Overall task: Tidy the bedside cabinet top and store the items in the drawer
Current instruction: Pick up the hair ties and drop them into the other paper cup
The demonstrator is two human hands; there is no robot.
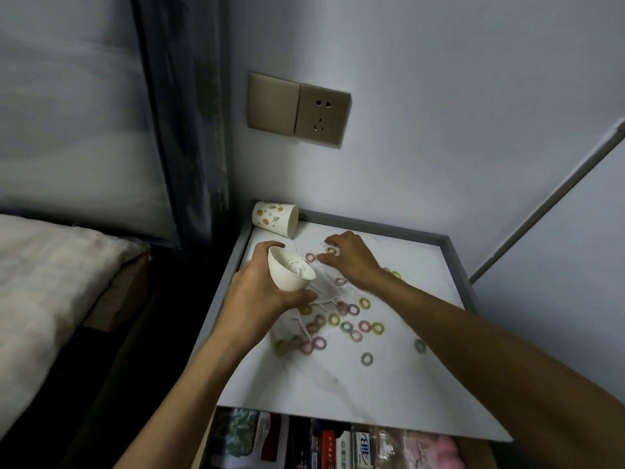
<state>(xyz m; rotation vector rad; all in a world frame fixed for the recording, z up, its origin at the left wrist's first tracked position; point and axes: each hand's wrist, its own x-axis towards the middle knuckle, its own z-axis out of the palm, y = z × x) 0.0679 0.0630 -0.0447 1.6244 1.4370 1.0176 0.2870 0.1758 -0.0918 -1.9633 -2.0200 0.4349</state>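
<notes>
Head view: looking down on the cabinet top [406, 394], with the drawer [304, 445] pulled open below it and already holding packets.
Left hand [260, 296]: curled round a white cup [291, 272], held off the surface, mouth tipped toward the right fingertips; thin white bits inside, too blurred to name.
Right hand [351, 258]: fingers bent and narrow, tips down on a small ring [331, 251]; pinched or only touched, cannot tell.
Other rings [348, 324]: scattered mostly on the near side of both sets of fingers, toward the drawer; a pink one just beside the right thumb.
Patterned cup [275, 218]: lying on its side beyond the left fingers, at the back corner.
Step in hand: probably gathering loose rings into the held cup; top far from cleared.
Next move: calls for a sure pinch on the ring, a short carry to the cup mouth just beside the fingers, then a release over it.
</notes>
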